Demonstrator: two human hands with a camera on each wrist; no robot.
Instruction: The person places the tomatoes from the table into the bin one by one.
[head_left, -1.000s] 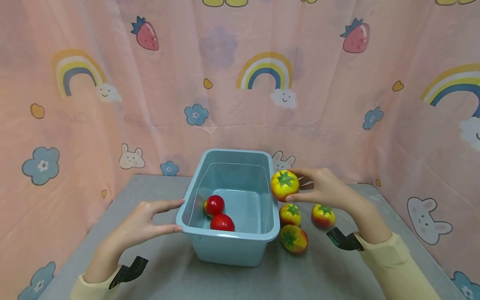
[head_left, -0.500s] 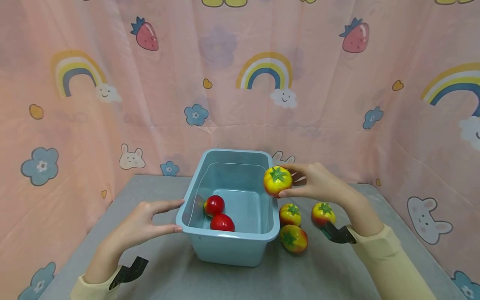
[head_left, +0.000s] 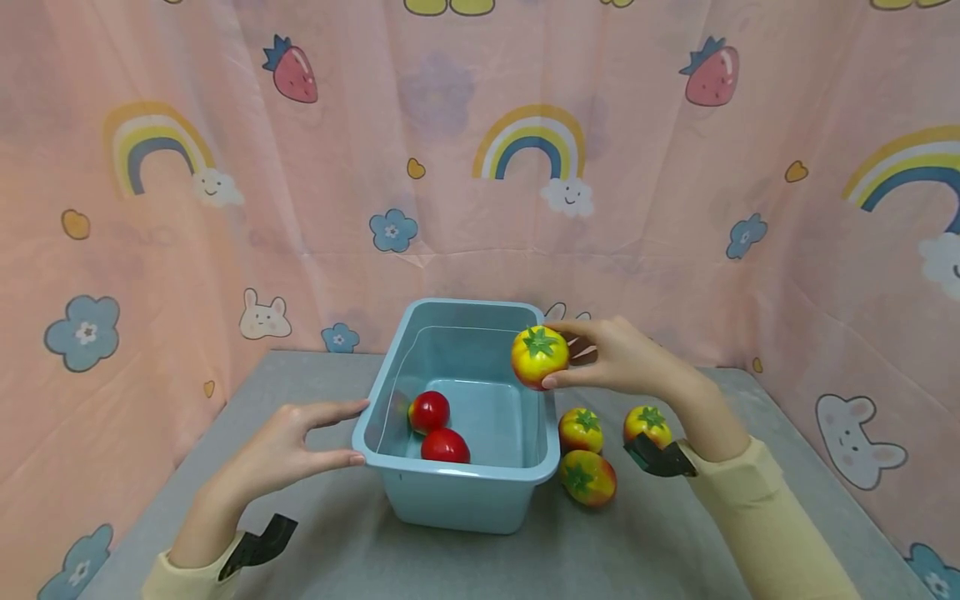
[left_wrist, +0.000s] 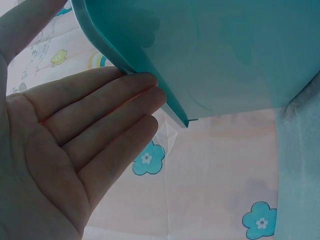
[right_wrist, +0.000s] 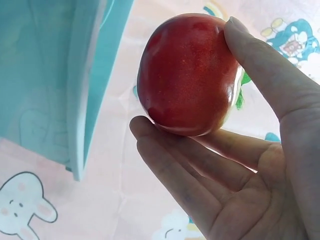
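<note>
The thumb and fingers of the right hand (head_left: pixel 626 358) are curled to pinch a tomato (head_left: pixel 540 357), the thumb on the near side and the fingertips on the far side. From my position in the room, I see this tomato raised in line with the right rim of the blue bin (head_left: pixel 453 502), its yellow top and green calyx uppermost; the right wrist view shows its red underside and a gap between it and the bin. The fingers of the left hand (head_left: pixel 281 450) are extended, the tips touching the bin at its left rim without wrapping around it. Inside the bin, toward the near left, lie two red tomatoes (head_left: pixel 446 446). Outside, just beside the right wall, are two red-and-yellow tomatoes (head_left: pixel 588 478); a further tomato (head_left: pixel 647 421) lies apart to their right, partly covered by the dark band (head_left: pixel 660 457) at the right wrist. Pale yellow sleeves (head_left: pixel 761 508) cover both forearms. The bin stands on a grey table (head_left: pixel 637 550), backed by a pink printed curtain (head_left: pixel 450 175)
</note>
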